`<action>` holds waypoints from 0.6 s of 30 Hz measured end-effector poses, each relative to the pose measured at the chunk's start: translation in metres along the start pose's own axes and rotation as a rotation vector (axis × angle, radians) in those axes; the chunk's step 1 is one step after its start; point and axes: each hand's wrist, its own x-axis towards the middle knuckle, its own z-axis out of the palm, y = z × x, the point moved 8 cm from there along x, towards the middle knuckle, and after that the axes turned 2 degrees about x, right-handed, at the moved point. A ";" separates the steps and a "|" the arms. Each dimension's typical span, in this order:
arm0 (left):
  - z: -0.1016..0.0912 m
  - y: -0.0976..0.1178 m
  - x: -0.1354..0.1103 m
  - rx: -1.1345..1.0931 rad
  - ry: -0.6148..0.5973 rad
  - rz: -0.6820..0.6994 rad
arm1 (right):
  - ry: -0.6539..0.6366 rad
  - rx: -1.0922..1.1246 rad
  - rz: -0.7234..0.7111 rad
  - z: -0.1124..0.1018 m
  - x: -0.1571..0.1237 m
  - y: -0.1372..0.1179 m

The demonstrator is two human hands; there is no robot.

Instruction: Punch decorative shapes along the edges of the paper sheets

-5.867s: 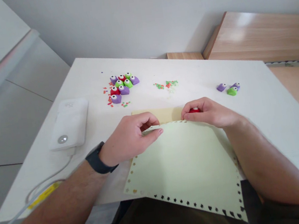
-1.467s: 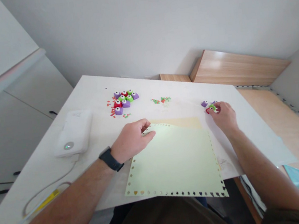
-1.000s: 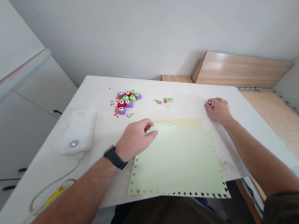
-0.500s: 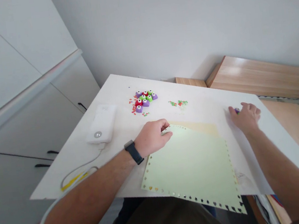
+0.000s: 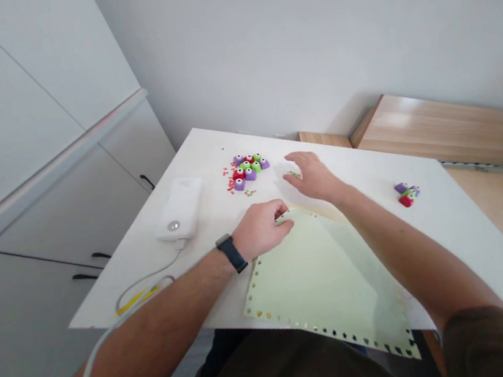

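The white table bears a green sheet, punch cluster, white device.

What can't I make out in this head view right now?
Head view, right hand: its palm covers part of the red and green paper scraps, so contact is unclear.
Head view, cream paper sheet: mostly hidden under the pale green punched sheet and the right forearm.
Head view, cluster of small purple, red and green paper punches: too small to read their punch shapes.
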 end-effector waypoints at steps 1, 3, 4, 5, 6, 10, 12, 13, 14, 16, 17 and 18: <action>0.000 0.000 0.000 -0.001 -0.002 0.005 | -0.033 0.011 0.013 0.011 0.012 -0.005; 0.000 0.000 0.001 0.000 -0.002 0.010 | -0.090 0.025 0.050 0.029 0.031 -0.008; -0.001 -0.001 0.001 0.003 0.002 0.009 | -0.097 0.026 0.060 0.035 0.038 -0.009; -0.001 -0.001 0.001 0.007 0.007 0.006 | -0.103 0.027 0.070 0.040 0.044 -0.010; -0.002 -0.001 0.001 0.011 0.012 0.003 | -0.106 0.026 0.078 0.043 0.049 -0.009; -0.004 -0.001 0.001 0.015 0.023 -0.001 | -0.107 0.015 0.103 0.049 0.055 -0.008; -0.004 0.000 0.001 0.011 0.023 0.003 | -0.099 0.003 0.119 0.049 0.055 -0.008; -0.004 0.000 0.001 0.009 0.022 0.005 | -0.094 -0.003 0.127 0.050 0.055 -0.007; -0.004 0.001 0.000 0.008 0.021 0.006 | -0.091 -0.009 0.134 0.051 0.055 -0.007; -0.004 0.001 0.000 0.006 0.018 0.004 | -0.093 -0.017 0.142 0.053 0.056 -0.008; -0.004 0.001 0.000 0.005 0.017 0.002 | -0.095 -0.019 0.144 0.055 0.056 -0.008; -0.004 0.001 0.000 0.005 0.016 0.000 | -0.095 -0.019 0.147 0.055 0.056 -0.009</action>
